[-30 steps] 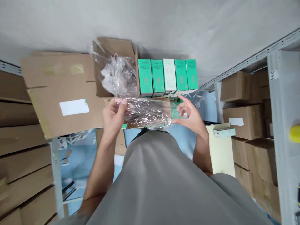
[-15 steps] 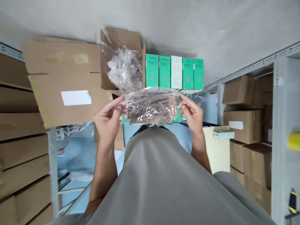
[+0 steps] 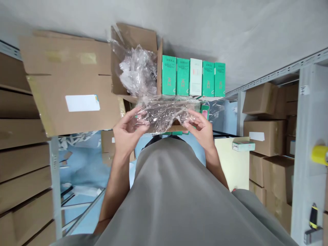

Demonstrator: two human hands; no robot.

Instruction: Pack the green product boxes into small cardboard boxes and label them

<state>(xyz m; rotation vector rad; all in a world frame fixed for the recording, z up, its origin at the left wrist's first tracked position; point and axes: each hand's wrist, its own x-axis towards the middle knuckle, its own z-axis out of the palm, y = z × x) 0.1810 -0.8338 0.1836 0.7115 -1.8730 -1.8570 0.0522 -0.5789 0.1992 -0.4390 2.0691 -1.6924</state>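
A crinkled sheet of clear plastic film (image 3: 164, 112), possibly a bag, stretches between my two hands above a brown cardboard surface. My left hand (image 3: 129, 131) has the film's left end between thumb and fingers. On the other end, my right hand (image 3: 201, 130) pinches the film near its lower corner. Just beyond it stands an open cardboard box (image 3: 134, 32) filled with crumpled clear plastic (image 3: 139, 70). Beside that box is a row of several green boxes (image 3: 169, 75), with one white box (image 3: 195, 77) among them. Parts of more green boxes show under the film.
A large cardboard carton (image 3: 77, 82) with a white label sits at the left. Stacked cartons (image 3: 25, 153) line the left side, and more cartons (image 3: 263, 136) fill the right shelf. A small pale-green box (image 3: 243, 146) lies on a cream panel (image 3: 228, 167). A yellow-black cutter (image 3: 313, 216) is at far right.
My hands have come closer together, and the film, taut before, now sags and bunches between them. The whole view has shifted slightly.
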